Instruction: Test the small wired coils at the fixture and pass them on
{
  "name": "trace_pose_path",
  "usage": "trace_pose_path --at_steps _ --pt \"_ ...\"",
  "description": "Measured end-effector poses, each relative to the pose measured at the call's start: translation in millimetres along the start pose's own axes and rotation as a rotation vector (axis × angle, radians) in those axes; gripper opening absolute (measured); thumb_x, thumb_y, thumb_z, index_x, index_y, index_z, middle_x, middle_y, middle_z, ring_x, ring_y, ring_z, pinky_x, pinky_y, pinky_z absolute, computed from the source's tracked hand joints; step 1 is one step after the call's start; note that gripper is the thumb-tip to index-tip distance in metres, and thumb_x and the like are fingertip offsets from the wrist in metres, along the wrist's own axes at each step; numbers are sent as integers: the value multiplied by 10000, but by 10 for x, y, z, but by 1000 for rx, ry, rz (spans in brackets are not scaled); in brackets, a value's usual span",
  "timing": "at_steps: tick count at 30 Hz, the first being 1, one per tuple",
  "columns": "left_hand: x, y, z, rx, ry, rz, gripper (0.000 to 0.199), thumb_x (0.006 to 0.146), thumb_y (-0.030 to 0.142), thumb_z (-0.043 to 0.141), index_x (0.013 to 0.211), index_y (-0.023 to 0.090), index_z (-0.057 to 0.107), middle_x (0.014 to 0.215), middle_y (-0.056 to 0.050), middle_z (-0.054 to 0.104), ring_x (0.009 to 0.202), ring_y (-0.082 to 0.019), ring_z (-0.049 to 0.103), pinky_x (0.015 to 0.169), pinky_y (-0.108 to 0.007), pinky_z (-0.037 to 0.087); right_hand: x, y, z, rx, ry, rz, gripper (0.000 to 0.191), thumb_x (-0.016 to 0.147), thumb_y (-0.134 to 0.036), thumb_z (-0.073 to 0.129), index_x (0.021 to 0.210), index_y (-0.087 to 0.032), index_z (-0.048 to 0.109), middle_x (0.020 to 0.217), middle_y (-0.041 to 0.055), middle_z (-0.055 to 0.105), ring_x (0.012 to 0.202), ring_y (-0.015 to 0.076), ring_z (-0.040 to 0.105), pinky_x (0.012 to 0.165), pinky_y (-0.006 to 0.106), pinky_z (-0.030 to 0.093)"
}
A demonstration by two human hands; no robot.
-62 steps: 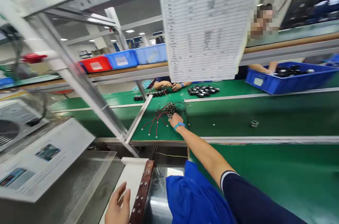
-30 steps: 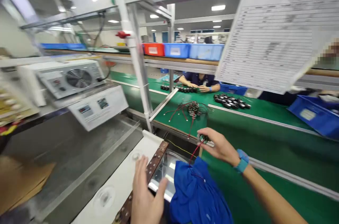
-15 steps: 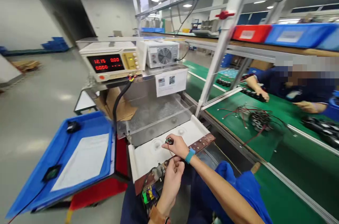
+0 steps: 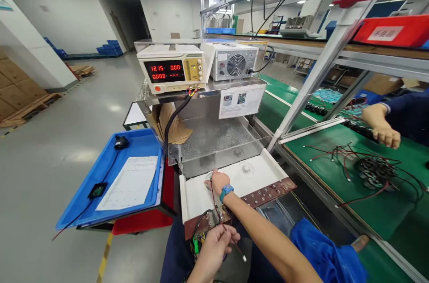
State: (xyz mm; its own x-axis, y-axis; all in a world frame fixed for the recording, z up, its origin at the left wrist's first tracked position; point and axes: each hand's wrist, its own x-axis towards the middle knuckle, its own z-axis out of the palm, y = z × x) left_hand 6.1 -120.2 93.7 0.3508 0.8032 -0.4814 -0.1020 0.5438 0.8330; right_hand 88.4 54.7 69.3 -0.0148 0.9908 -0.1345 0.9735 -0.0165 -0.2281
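Note:
My left hand (image 4: 216, 243) is closed in a pinch on a thin red and black cable (image 4: 213, 197). A small white plug (image 4: 244, 258) hangs from the cable's end, below and right of my fingers. My right hand (image 4: 220, 182) is closed at the cable's upper end, low over a white tray (image 4: 231, 180). The small dark electronic part in its fingers is almost wholly hidden by them. Along the tray's front edge runs a brown strip (image 4: 270, 192) with metal studs, and a clamp-like metal fixture (image 4: 214, 217) sits on it just beyond my left hand.
A power supply (image 4: 170, 68) with red digits stands behind the tray, beside a grey fan-fronted unit (image 4: 234, 62). To the left, a blue tray (image 4: 78, 198) holds paper and a cabled device. On the right green bench (image 4: 321, 171) lie bundled wires; another person's hand (image 4: 385, 133) is there.
My right hand has moved down to the tray surface with the small part. The cable now stretches between my hands, its white plug showing below the left. The view has swung left.

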Motion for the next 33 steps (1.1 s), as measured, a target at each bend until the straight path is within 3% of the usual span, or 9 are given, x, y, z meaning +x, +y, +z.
trace_pose_path --at_steps 5,10,14,17,19,23,27,30,33 --pt "-182 -101 17 -85 -123 -90 449 689 572 745 847 161 658 918 -128 765 856 -221 698 689 -285 468 66 -74 10 -32 -47 81 558 892 -605 551 1045 -85 686 977 220 720 948 314 700 739 338 499" --pt "-195 -70 83 -341 49 -137 430 622 209 717 1039 182 613 983 -101 744 866 -216 708 694 -290 510 73 70 28 -76 -118 -37 646 842 -658 575 1135 -88 651 1012 206 719 970 324 691 757 352 498" --pt "-145 -74 14 -251 131 -53 386 671 287 708 1028 161 629 962 -117 733 844 -218 700 684 -294 524 50 266 46 -53 -143 -154 489 858 -491 622 1197 -140 600 1067 163 716 990 294 685 770 330 483" --pt "-56 -20 -200 -77 326 130 422 753 454 670 1051 159 619 972 -122 718 850 -226 684 692 -312 531 53 363 52 -4 -157 -183 401 882 -441 598 1194 -189 586 1103 130 710 1011 266 675 775 311 467" --pt "59 93 -458 81 579 294 428 809 498 594 1084 170 597 1010 -120 697 913 -238 668 768 -346 537 60 391 49 25 -172 -170 396 871 -444 610 1187 -207 581 1103 116 711 1012 260 673 767 302 457" --pt "395 424 -1117 408 994 437 465 826 344 520 1248 150 503 1346 -192 545 1309 -315 479 1094 -493 379 53 408 40 54 -182 -160 378 851 -435 627 1160 -222 582 1089 105 716 997 263 676 737 296 434" --pt "659 619 -1603 457 872 352 428 695 203 625 1114 118 601 1345 -213 571 1387 -331 405 1174 -488 271 29 424 45 73 -188 -166 364 866 -418 612 1170 -224 570 1079 104 718 993 254 673 726 289 409" --pt "659 627 -1740 421 682 232 158 679 240 683 810 157 656 925 -142 729 1090 -327 641 1020 -493 444 22 437 63 79 -188 -170 363 873 -425 605 1173 -223 568 1078 103 717 1000 254 667 726 289 396" --pt "462 608 -1744 318 481 109 212 705 354 723 737 152 666 681 -81 700 744 -246 689 769 -403 540 28 446 88 91 -188 -166 368 871 -438 605 1172 -229 570 1065 96 718 990 256 667 719 287 385"
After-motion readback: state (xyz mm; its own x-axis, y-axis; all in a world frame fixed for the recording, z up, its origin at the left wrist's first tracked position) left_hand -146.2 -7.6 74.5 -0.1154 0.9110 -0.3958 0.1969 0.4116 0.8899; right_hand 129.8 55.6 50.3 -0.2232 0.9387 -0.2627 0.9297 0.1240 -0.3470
